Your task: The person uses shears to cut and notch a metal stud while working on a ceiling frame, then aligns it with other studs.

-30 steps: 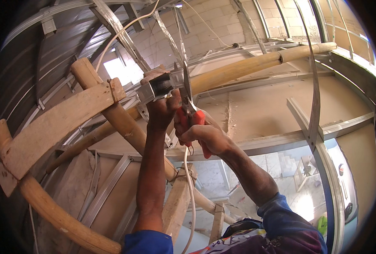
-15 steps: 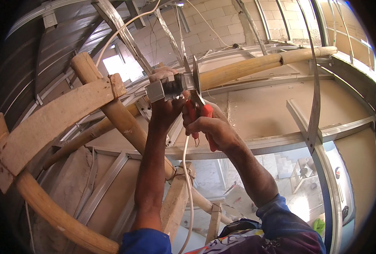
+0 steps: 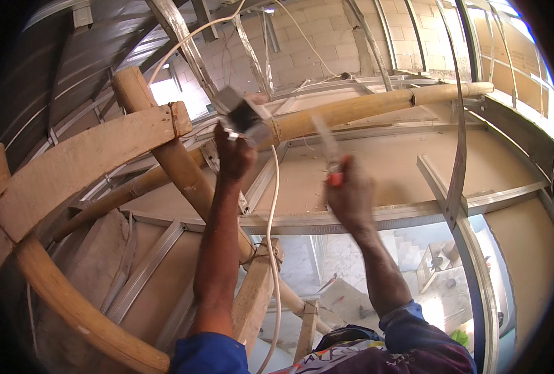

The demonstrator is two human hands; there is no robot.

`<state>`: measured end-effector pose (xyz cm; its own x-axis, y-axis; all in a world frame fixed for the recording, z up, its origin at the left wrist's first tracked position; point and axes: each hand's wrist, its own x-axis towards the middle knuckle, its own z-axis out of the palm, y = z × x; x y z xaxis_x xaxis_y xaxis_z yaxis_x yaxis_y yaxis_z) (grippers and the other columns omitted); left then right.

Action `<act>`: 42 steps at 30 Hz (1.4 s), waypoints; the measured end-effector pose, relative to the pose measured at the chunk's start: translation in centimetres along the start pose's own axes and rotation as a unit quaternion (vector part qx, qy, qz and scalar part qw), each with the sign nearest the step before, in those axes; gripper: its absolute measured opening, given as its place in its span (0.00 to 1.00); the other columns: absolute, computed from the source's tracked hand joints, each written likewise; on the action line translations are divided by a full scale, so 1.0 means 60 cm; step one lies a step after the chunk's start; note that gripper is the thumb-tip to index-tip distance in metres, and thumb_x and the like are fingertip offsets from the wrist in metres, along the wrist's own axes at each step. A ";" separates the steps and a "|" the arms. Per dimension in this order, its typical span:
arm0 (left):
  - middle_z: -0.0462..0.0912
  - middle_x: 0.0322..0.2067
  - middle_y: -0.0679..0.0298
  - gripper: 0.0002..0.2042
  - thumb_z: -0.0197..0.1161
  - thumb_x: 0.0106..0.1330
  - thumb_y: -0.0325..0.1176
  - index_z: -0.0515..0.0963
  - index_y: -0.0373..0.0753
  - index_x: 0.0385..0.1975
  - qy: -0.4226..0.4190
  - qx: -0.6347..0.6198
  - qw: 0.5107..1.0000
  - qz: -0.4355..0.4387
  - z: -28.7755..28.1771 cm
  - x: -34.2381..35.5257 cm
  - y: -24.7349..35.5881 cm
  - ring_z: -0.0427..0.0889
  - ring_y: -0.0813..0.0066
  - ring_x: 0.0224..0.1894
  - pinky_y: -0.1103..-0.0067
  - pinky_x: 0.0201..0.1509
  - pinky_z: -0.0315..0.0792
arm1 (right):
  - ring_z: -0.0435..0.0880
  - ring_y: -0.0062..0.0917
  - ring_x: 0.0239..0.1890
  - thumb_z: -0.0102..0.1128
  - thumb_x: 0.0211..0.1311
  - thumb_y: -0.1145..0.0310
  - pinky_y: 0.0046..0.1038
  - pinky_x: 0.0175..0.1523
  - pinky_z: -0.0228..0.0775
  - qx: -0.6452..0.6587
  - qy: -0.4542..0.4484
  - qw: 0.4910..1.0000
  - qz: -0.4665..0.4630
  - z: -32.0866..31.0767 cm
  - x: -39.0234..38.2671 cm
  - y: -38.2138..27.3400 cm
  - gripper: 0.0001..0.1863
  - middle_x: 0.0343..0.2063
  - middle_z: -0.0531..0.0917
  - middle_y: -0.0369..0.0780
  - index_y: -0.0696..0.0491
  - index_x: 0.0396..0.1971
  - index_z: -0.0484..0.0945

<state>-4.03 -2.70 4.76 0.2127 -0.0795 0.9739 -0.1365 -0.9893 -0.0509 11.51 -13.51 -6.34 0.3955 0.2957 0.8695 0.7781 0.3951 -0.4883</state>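
Observation:
My left hand (image 3: 236, 154) is raised in the middle of the head view, its fingers wrapped round a short piece of grey metal channel (image 3: 259, 133). The channel is tilted and its dark hollow side shows. To the right of it, my right hand (image 3: 353, 198) is closed on red-handled snips (image 3: 335, 177). Their blades point up and are smeared by motion, so whether the jaws are apart is unclear. A gap separates the snips from the channel. Behind both hands runs a thick bamboo pole (image 3: 352, 110).
Left stands a bamboo frame with a curved wooden board (image 3: 90, 159). A white cable (image 3: 273, 218) hangs beside my left arm. Metal ceiling studs (image 3: 377, 215) cross below my hands, and a lower floor (image 3: 345, 305) shows through an opening. A metal strap (image 3: 463, 156) hangs at right.
The snips have come away from the metal channel as my right hand moved right and down. The channel has turned and tilted in my left hand.

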 end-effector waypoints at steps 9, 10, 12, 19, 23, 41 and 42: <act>0.74 0.48 0.54 0.16 0.53 0.61 0.35 0.73 0.34 0.46 -0.020 0.012 1.000 -0.004 -0.041 -0.025 -0.039 0.69 0.59 0.54 0.66 0.59 0.61 | 0.78 0.26 0.24 0.53 0.43 0.71 0.28 0.32 0.72 0.538 -0.249 0.748 0.299 -0.129 -0.116 0.026 0.18 0.24 0.78 0.44 0.63 0.37 0.72; 0.72 0.50 0.54 0.17 0.53 0.62 0.38 0.73 0.36 0.46 -0.053 0.076 0.996 0.014 -0.037 -0.020 -0.034 0.68 0.53 0.54 0.64 0.58 0.60 | 0.78 0.25 0.25 0.54 0.42 0.71 0.30 0.34 0.73 0.494 -0.273 0.756 0.333 -0.132 -0.146 0.023 0.18 0.26 0.78 0.42 0.61 0.37 0.73; 0.72 0.50 0.55 0.17 0.53 0.62 0.41 0.73 0.37 0.46 -0.081 0.207 0.971 0.091 -0.031 -0.026 -0.054 0.68 0.52 0.54 0.63 0.59 0.60 | 0.76 0.21 0.23 0.55 0.42 0.71 0.19 0.20 0.69 0.433 -0.361 0.723 0.400 -0.149 -0.206 0.045 0.14 0.27 0.78 0.38 0.59 0.33 0.75; 0.71 0.45 0.52 0.17 0.59 0.57 0.37 0.72 0.37 0.45 -0.101 0.300 0.932 0.179 -0.012 -0.031 -0.059 0.70 0.50 0.47 0.63 0.51 0.64 | 0.76 0.19 0.28 0.60 0.50 0.67 0.21 0.28 0.71 0.366 -0.558 0.576 0.472 -0.209 -0.401 0.169 0.13 0.27 0.78 0.37 0.58 0.35 0.76; 0.70 0.42 0.50 0.21 0.61 0.54 0.37 0.67 0.34 0.45 -0.115 0.333 0.921 0.169 -0.004 -0.035 -0.053 0.70 0.49 0.44 0.64 0.47 0.65 | 0.79 0.20 0.31 0.63 0.51 0.67 0.22 0.34 0.72 0.387 -0.553 0.539 0.504 -0.245 -0.401 0.175 0.15 0.29 0.80 0.38 0.58 0.38 0.76; 0.69 0.40 0.50 0.30 0.67 0.45 0.23 0.59 0.32 0.49 -0.112 0.188 0.973 0.068 0.028 -0.032 -0.016 0.73 0.52 0.41 0.67 0.44 0.71 | 0.78 0.20 0.31 0.64 0.53 0.68 0.18 0.39 0.70 0.421 -0.486 0.485 0.593 -0.254 -0.437 0.121 0.22 0.30 0.81 0.35 0.59 0.47 0.72; 0.69 0.41 0.50 0.32 0.67 0.45 0.23 0.59 0.31 0.50 -0.116 0.192 0.972 0.073 0.030 -0.030 -0.013 0.73 0.52 0.42 0.67 0.44 0.71 | 0.78 0.19 0.29 0.63 0.54 0.68 0.18 0.36 0.71 0.438 -0.483 0.498 0.572 -0.252 -0.431 0.112 0.20 0.29 0.80 0.35 0.59 0.46 0.72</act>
<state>-2.59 -1.98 2.62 0.4370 -0.2040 0.8760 0.1793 -0.9346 -0.3071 13.90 -31.67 -30.99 -0.4131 0.8760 -0.2490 -0.3652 -0.4099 -0.8359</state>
